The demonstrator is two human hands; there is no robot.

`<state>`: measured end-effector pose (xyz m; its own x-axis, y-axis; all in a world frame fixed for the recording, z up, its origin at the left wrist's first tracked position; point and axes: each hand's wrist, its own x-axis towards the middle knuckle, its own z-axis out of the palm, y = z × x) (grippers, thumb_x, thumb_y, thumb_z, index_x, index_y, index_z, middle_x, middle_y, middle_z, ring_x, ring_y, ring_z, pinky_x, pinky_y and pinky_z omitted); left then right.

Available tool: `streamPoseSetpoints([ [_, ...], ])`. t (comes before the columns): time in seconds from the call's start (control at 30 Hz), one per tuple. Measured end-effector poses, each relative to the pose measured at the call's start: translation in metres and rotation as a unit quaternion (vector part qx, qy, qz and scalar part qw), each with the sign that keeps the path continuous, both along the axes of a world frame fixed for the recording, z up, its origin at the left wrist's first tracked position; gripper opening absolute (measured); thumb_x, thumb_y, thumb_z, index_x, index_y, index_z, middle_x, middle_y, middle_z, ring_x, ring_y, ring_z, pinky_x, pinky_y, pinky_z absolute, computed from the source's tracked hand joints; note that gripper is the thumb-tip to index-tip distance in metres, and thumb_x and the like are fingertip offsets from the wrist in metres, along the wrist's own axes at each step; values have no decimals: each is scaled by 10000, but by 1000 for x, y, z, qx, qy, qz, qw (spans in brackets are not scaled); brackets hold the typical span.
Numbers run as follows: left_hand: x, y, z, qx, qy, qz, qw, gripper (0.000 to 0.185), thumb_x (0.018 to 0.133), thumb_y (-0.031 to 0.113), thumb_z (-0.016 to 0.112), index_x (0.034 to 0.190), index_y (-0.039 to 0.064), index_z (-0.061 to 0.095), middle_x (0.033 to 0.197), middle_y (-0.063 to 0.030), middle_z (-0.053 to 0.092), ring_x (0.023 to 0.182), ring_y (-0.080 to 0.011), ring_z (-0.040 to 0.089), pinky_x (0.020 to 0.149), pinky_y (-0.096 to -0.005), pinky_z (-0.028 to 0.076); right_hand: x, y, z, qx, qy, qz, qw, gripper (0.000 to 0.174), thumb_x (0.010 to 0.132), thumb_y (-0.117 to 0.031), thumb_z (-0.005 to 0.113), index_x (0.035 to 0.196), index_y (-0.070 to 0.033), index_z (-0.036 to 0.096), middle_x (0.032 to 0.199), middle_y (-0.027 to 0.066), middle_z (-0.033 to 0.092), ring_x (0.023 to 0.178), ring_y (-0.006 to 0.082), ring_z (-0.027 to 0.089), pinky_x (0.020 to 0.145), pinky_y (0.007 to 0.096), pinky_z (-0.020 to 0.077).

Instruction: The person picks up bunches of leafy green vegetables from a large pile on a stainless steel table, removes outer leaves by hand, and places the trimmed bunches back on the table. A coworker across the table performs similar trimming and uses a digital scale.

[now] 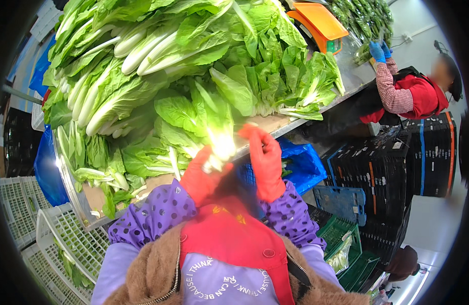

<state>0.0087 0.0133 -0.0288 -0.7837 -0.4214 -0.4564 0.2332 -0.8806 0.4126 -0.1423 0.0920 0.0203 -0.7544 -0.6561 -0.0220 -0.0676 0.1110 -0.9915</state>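
Note:
My left hand (204,179), in an orange-red rubber glove, grips the pale base of a leafy green cabbage head (215,122). Bright glare washes out that white stem end, and its leaves point away from me onto the heap. To the right, my right hand (265,164) wears a matching glove and is raised by the table edge with bent fingers, apart from the head. Motion blurs its fingertips, so whether they hold anything is unclear. Beyond both hands a large heap of long-leaved cabbages (154,49) covers most of the metal-edged table (274,122).
Loose trimmed leaves (112,179) lie at the table's left. A blue plastic bag (307,164) lines a container below the right edge. White crates (72,236) stand lower left, black stacked crates (371,171) right. An orange scale (320,23) sits near a blue-gloved co-worker (402,87).

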Motion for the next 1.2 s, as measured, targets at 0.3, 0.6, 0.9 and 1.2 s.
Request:
streamPoseSetpoints([
  [0.3, 8, -7, -9, 148, 23, 10, 989, 459, 921, 275, 631, 1315, 75, 509, 1271, -104, 593, 1193, -273, 544, 965, -472, 476, -3, -19, -9, 48, -54, 107, 992, 435, 937, -216, 606, 1269, 57, 539, 1112, 134, 646, 997, 150, 582, 851, 274, 463],
  [0.6, 36, 5, 19, 106, 61, -79, 989, 579, 862, 121, 677, 1386, 97, 432, 1288, -102, 578, 1158, -292, 580, 955, -468, 489, 37, 4, 26, 86, 76, 196, 974, 647, 879, -113, 643, 1410, 99, 340, 1309, 249, 544, 1222, 274, 538, 987, 331, 430],
  [0.9, 24, -11, 32, -619, -52, -2, 784, 499, 860, 275, 689, 1293, 91, 521, 1066, -35, 616, 922, -175, 595, 907, -393, 447, 87, 15, 32, -42, 59, 173, 982, 799, 752, -25, 736, 1426, 2, 307, 1261, 198, 544, 1095, 300, 591, 877, 381, 508],
  [1.2, 1, -17, 97, -749, -133, -100, 642, 679, 748, 265, 744, 1334, 46, 480, 1236, -147, 574, 1160, -313, 518, 1045, -443, 305, 54, 18, 2, -115, 122, 152, 974, 535, 747, -28, 773, 1240, -33, 565, 1150, 82, 633, 1027, 213, 617, 865, 354, 505],
])
